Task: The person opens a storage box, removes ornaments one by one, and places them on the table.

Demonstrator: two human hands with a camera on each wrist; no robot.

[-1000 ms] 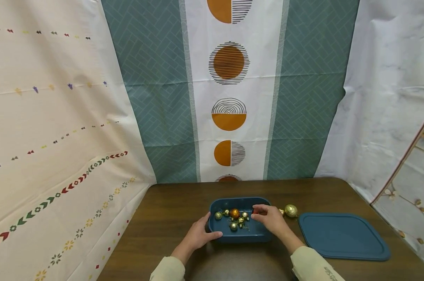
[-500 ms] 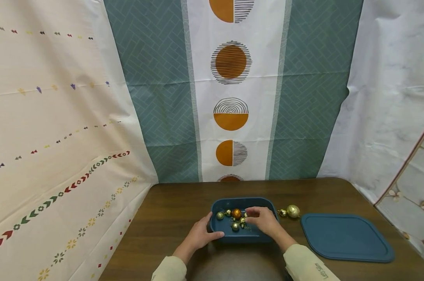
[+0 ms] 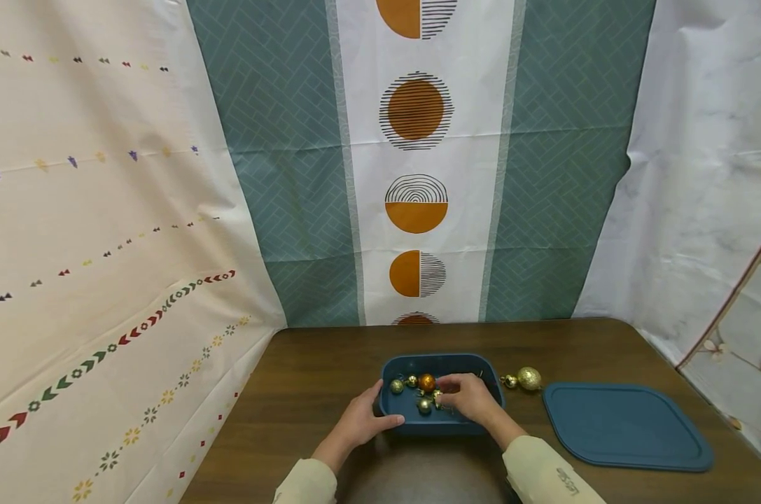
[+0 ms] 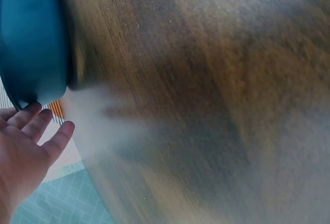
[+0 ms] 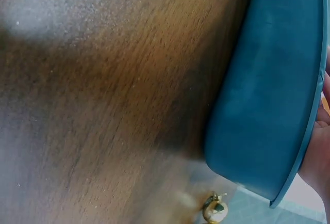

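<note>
A blue rectangular box [image 3: 440,428] stands on the wooden table. Inside lie an orange bauble [image 3: 427,382] and several small gold baubles [image 3: 424,406]. My left hand [image 3: 361,418] rests at the box's left end, its thumb along the front rim. In the left wrist view, its loosely spread fingers [image 4: 36,123] touch the box's outer wall near the rim. My right hand [image 3: 471,399] reaches into the box from the right, thumb and bent fingers beside the gold bauble cluster. Whether they pinch a bauble cannot be seen, and the hand hides the box's right part.
Right of the box lie a small gold bauble [image 3: 509,381] and a larger glittery gold bauble [image 3: 529,379]. A flat blue lid [image 3: 629,425] lies farther right on the table [image 3: 330,350]. Patterned cloth [image 3: 304,210] hangs behind the table.
My right hand, which held a red bauble one second ago, has moved left and down to the gold baubles. That red bauble is out of sight now. My left hand stays at the box.
</note>
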